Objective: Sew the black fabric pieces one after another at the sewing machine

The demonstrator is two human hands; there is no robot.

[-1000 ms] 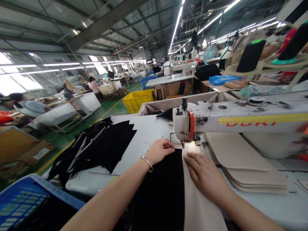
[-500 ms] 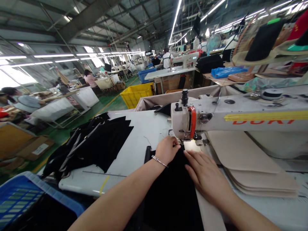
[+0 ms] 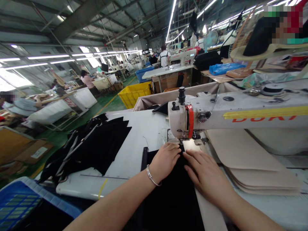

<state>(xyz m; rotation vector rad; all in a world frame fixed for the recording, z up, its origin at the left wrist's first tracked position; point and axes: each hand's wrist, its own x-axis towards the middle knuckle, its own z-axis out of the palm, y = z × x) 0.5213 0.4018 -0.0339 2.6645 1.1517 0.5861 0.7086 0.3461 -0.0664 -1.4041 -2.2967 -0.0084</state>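
Note:
Black fabric (image 3: 173, 199) lies under the needle area of a white sewing machine (image 3: 179, 120) with an orange part on its head. My left hand (image 3: 166, 160), with a silver bangle at the wrist, rests on the fabric left of the presser foot (image 3: 182, 141). Its fingers are stretched forward and slightly bent. My right hand (image 3: 205, 170) lies flat on the fabric's right edge, fingers extended towards the foot. A light beige strip (image 3: 209, 208) runs beneath the right hand. What lies under both palms is hidden.
A pile of black cut pieces (image 3: 96, 144) lies on the left of the white table (image 3: 141, 125). Beige panels (image 3: 252, 160) are stacked at right. A blue basket (image 3: 43, 192) stands at lower left, a yellow bin (image 3: 134, 94) beyond. Other people sit at stations further off.
My left hand has gone from pinching near the presser foot to lying flatter, its fingers extended on the fabric. The right hand stays nearly in place. The view has shifted slightly.

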